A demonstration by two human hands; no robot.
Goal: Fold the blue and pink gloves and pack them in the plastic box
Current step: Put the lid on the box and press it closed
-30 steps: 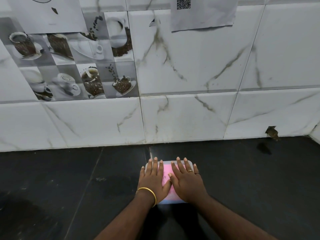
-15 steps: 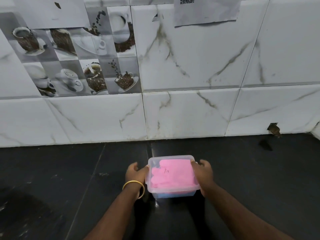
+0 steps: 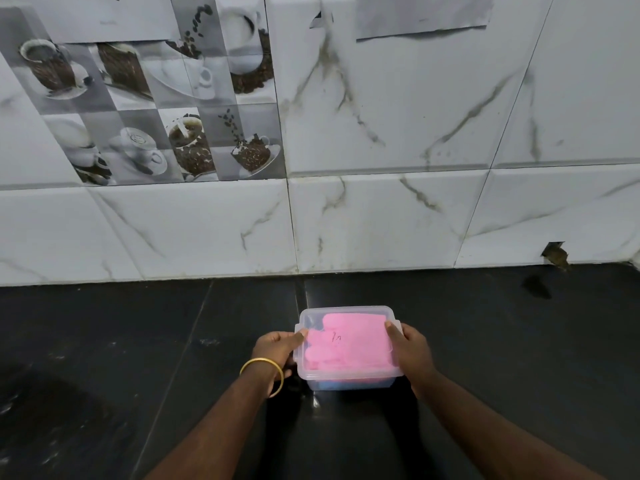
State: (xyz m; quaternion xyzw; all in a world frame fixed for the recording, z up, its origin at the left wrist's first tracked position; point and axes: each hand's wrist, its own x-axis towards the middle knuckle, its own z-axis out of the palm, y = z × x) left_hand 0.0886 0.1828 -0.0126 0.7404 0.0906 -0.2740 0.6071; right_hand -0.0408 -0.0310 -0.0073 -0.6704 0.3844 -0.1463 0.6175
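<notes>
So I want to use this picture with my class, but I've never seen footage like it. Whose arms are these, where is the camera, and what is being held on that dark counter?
There is no machine here. A person wears one wide-angle camera on the head, which looks forward and down, so the two arms entering from the bottom are the person's own.

The left hand, with a gold bangle at its wrist, grips the left edge of a clear plastic box. The right hand grips the right edge. The box has its clear lid on. Through it shows a folded pink glove with a small pen mark, and below it, through the near wall, a strip of blue glove.

The box is at a black counter; whether it rests on it or is slightly lifted I cannot tell. Behind stand white marble tiles, a coffee-cup picture tile and a taped paper sheet.
</notes>
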